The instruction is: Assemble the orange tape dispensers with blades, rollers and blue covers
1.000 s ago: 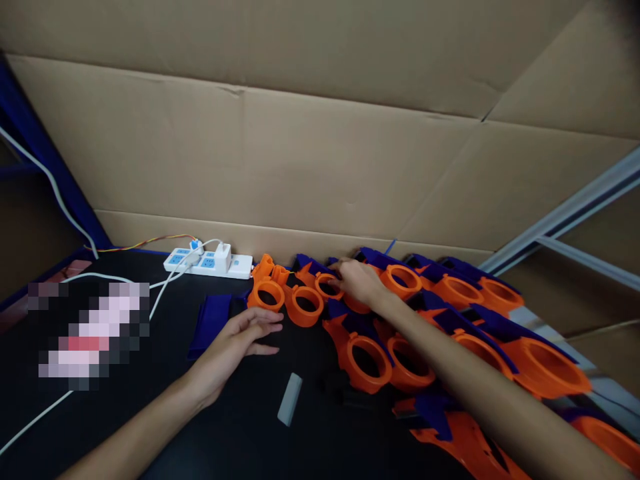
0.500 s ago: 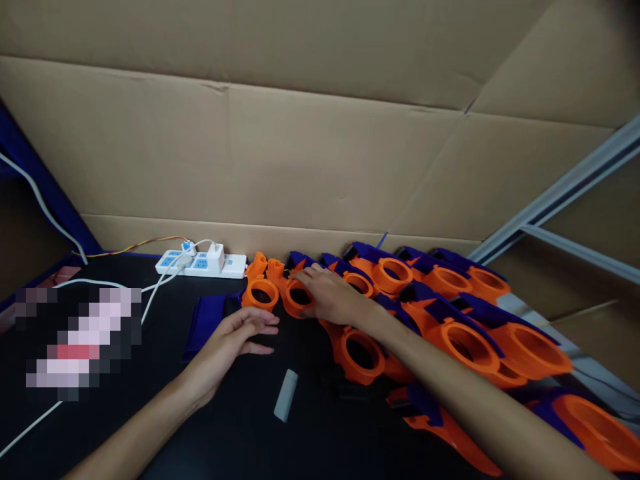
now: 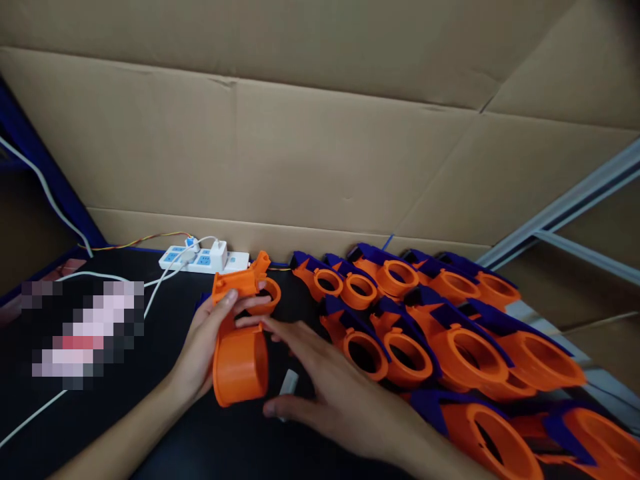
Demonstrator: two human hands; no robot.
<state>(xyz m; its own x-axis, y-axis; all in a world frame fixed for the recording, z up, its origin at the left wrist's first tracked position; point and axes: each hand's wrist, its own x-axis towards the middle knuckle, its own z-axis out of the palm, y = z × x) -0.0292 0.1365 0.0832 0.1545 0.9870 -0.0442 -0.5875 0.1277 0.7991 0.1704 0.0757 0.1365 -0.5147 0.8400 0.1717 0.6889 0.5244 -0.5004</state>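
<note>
Cardboard walls [image 3: 320, 147] back a black worktop [image 3: 125, 413] whose right half is crowded with orange-and-blue parts [image 3: 450, 333]. Near the middle, the left hand [image 3: 200, 350] is closed around an orange part [image 3: 240, 357]; the right hand [image 3: 325, 387], fingers spread and holding nothing, touches it. A power strip [image 3: 205, 261] lies along the back edge.
</note>
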